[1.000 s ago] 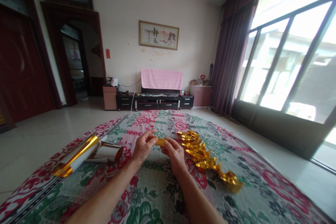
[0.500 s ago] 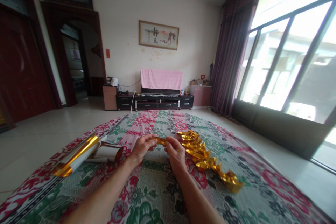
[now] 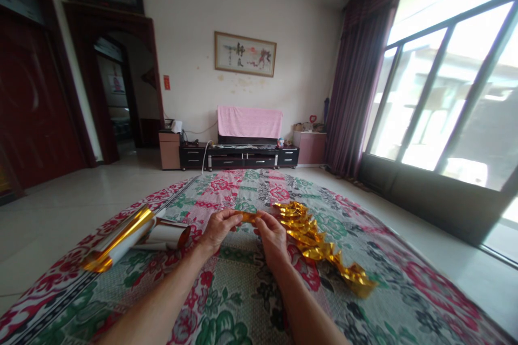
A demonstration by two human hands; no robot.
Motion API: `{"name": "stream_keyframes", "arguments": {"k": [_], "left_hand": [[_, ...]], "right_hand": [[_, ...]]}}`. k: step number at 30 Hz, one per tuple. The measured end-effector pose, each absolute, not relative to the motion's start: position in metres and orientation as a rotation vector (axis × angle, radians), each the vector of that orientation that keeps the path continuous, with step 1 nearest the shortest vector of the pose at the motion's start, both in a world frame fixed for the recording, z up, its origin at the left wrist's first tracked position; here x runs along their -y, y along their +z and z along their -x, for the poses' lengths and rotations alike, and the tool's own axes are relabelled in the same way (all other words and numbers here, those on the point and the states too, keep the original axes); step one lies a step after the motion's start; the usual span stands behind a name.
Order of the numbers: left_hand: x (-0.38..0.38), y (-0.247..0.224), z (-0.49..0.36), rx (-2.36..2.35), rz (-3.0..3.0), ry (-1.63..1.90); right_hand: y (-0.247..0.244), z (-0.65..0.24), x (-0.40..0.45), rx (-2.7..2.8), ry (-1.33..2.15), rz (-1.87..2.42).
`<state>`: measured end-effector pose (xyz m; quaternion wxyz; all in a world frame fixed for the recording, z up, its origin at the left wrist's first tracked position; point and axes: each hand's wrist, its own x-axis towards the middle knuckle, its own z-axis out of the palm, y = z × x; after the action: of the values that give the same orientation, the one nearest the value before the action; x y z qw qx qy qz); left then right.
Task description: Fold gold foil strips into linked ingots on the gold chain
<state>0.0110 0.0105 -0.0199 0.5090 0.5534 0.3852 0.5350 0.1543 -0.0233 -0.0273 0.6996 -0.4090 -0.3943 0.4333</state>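
Observation:
A small folded piece of gold foil paper [image 3: 248, 218] is stretched between my two hands above the flowered cloth. My left hand [image 3: 219, 228] pinches its left end between thumb and fingers. At the other end, my right hand [image 3: 270, 233] grips it the same way. Just right of my right hand lie several folded gold paper ingots [image 3: 304, 232], set in a slanting row that comes toward me. Over on the left, curled sheets of gold paper with a white back [image 3: 121, 240] rest loosely rolled on the cloth.
The patterned cloth [image 3: 243, 275] covers a broad round-edged surface in front of me. Past its far edge stands a low black TV cabinet [image 3: 243, 159] with a pink towel [image 3: 250, 121] above it. Purple curtains [image 3: 350, 91] and a large window are on the right, doorways on the left.
Both hands stay nearly in place. The gold foil strip between them shows slightly more and lies a little flatter, with the fingers shifted a bit.

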Motion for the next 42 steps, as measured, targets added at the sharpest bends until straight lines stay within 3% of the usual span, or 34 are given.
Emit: {"name": "stream_keyframes", "arguments": {"k": [32,42], "left_hand": [[-0.0077,-0.0153,-0.0152,-0.953,-1.414,1.345],[-0.0074,-0.0148,-0.0174,-0.784,-0.983,1.325]], "right_hand": [[-0.0288,-0.1548,0.0226,0.890,0.908,0.904],[-0.0312,-0.1497,0.0225,1.192,0.559,0.990]]}}
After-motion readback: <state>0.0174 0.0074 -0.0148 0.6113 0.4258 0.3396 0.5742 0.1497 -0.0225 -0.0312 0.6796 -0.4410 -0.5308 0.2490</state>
